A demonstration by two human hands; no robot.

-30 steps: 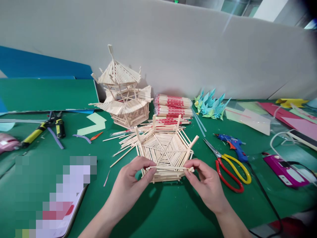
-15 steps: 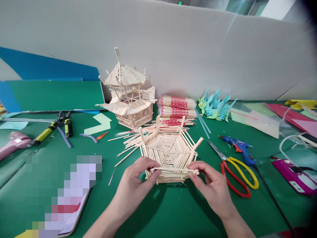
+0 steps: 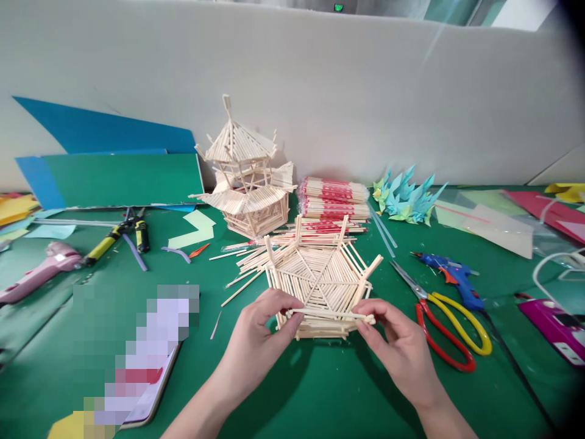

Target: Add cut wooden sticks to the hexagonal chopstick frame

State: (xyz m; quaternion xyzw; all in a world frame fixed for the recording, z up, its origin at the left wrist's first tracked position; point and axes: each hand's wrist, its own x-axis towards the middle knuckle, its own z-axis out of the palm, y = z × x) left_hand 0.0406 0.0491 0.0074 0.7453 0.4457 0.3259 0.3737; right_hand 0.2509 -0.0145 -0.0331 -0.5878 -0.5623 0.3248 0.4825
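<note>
My left hand (image 3: 262, 335) pinches the left end of a thin wooden stick (image 3: 326, 313) between thumb and fingertips. At the stick's other end, my right hand (image 3: 397, 344) closes the same way. The stick lies level along the near side of a six-sided base (image 3: 320, 271) built from wooden sticks, with short posts standing up at its corners. Whether the stick is fixed to the base, I cannot tell. Behind stands a pagoda model (image 3: 249, 198) of the same sticks. Loose sticks (image 3: 247, 277) lie at the base's left.
Wrapped bundles of sticks (image 3: 336, 198) and blue folded-paper pieces (image 3: 406, 198) stand at the back. Scissors (image 3: 423, 299) and a blue glue gun (image 3: 457, 277) lie at right. A pink glue gun (image 3: 43, 271), pliers (image 3: 107, 241) and a phone (image 3: 153, 390) are at left.
The whole view has shifted slightly, so everything appears further right. Both hands keep their hold on the stick, with hardly any movement relative to the base.
</note>
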